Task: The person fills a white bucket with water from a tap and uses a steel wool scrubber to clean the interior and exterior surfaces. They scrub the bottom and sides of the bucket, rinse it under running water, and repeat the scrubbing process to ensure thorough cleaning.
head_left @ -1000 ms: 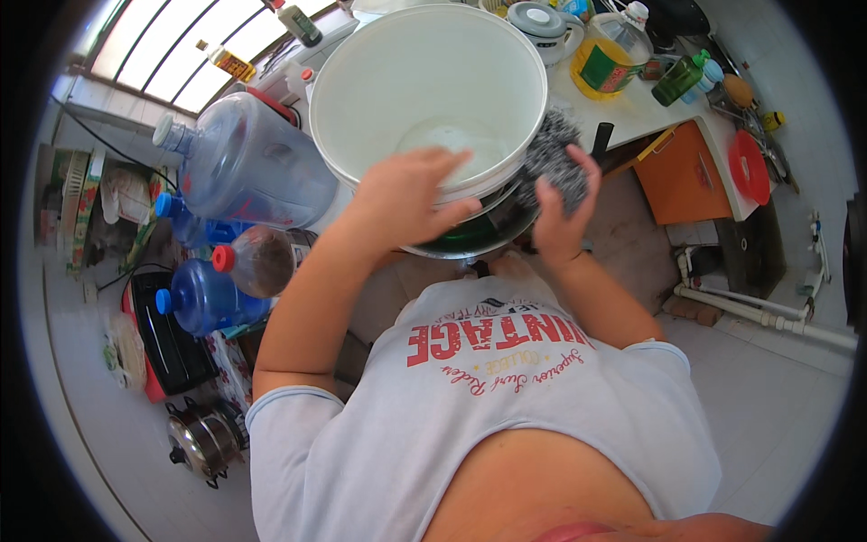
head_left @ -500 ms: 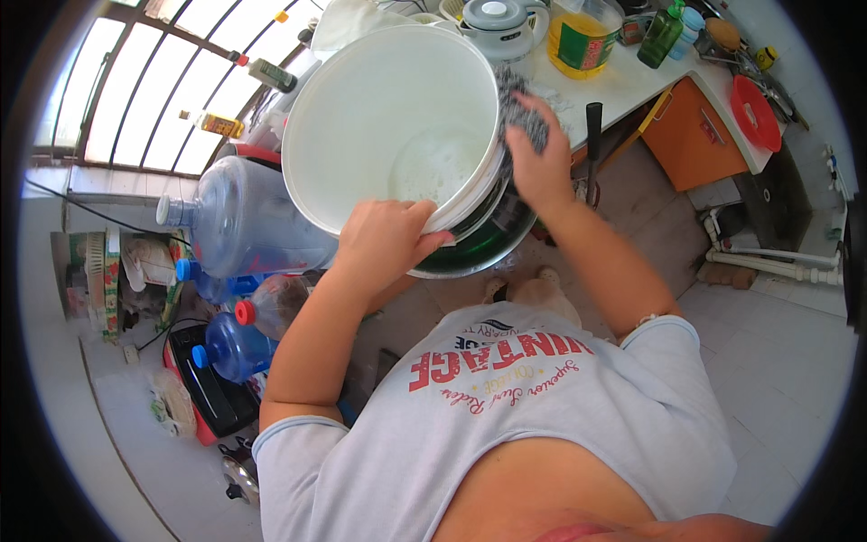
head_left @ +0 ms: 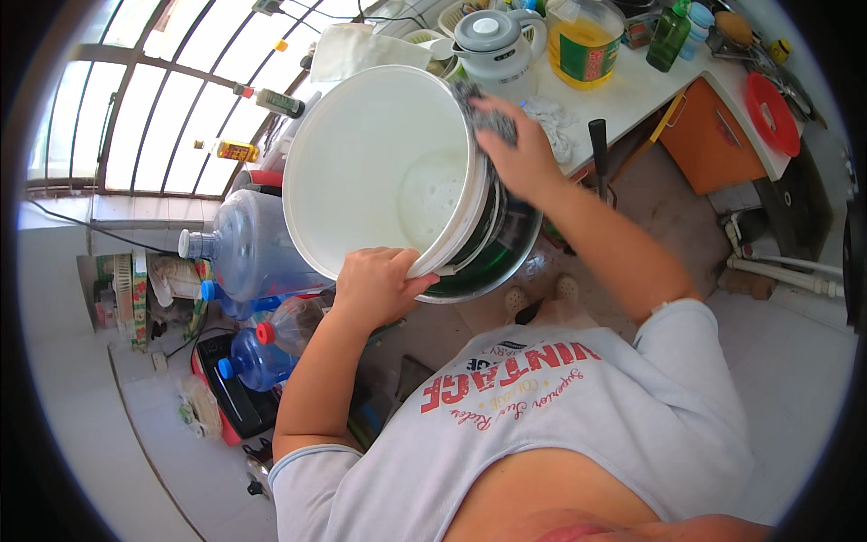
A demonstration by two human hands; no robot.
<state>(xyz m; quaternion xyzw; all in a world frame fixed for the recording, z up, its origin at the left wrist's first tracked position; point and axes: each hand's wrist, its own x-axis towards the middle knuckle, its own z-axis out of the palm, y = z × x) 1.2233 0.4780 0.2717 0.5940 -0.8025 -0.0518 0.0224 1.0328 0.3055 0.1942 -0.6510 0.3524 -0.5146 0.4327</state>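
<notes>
A large white bucket (head_left: 361,154) is tilted with its mouth toward me, and a little foamy liquid (head_left: 435,191) lies low inside it. My left hand (head_left: 377,285) grips the near rim, fingers inside and thumb outside. At the bucket's upper right, my right hand (head_left: 519,149) is closed on a dark grey cloth (head_left: 492,124), pressed against the outer side by the rim. Beneath the bucket is a wide metal-rimmed basin (head_left: 492,282), dark green inside and partly hidden.
Large clear water jugs (head_left: 262,244) lie at the left, below a barred window. On the white counter (head_left: 632,95) stand a grey-and-white kettle (head_left: 497,54), an oil jug (head_left: 582,45) and a green bottle (head_left: 668,36). A black handle (head_left: 598,149) sticks up right of the basin.
My right hand has slid the grey cloth up and left along the bucket's outer side. The bucket shows slightly lower, and my left hand keeps its grip on the rim.
</notes>
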